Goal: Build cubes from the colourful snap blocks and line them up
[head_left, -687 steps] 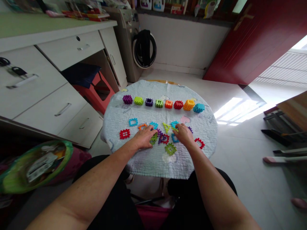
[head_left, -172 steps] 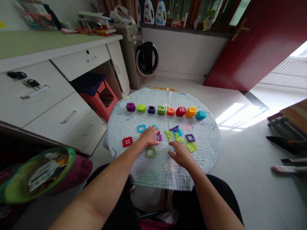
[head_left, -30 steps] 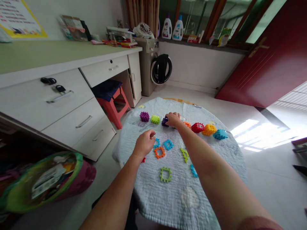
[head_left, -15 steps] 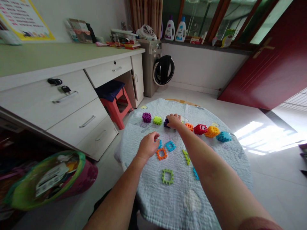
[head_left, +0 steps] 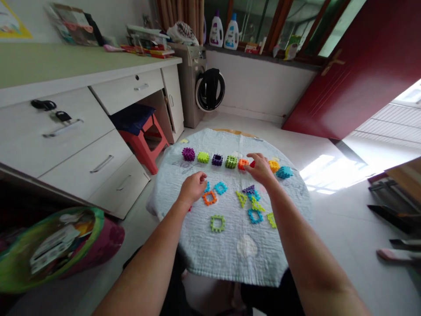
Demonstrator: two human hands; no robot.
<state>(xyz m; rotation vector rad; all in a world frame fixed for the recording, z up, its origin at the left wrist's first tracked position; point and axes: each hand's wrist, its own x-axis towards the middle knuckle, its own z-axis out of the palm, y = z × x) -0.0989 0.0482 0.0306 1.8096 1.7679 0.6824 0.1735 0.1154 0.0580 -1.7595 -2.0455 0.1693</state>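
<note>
A round table under a pale blue cloth (head_left: 230, 259) carries a far row of built plastic cubes: purple (head_left: 188, 153), lime (head_left: 203, 157), dark purple (head_left: 217, 159), green (head_left: 231, 162), orange (head_left: 242, 164), yellow-orange (head_left: 274, 166), teal (head_left: 284, 172). My right hand (head_left: 259, 169) hovers over the row with fingers spread, covering a red cube. My left hand (head_left: 193, 187) rests loosely curled on the cloth beside a teal flat piece (head_left: 220, 188) and an orange one (head_left: 209, 198). More flat pieces lie nearer me, among them a green square (head_left: 217, 223).
A white desk with drawers (head_left: 82, 131) runs along the left, a red stool (head_left: 141, 136) under it. A washing machine (head_left: 204, 87) stands at the back and a dark red door (head_left: 355, 66) at the right. A green and pink bag (head_left: 55, 245) lies on the floor at lower left.
My right hand has moved right along the cube row, from the dark purple cube to the red one, leaving the dark purple and green cubes uncovered. My left hand has stayed put.
</note>
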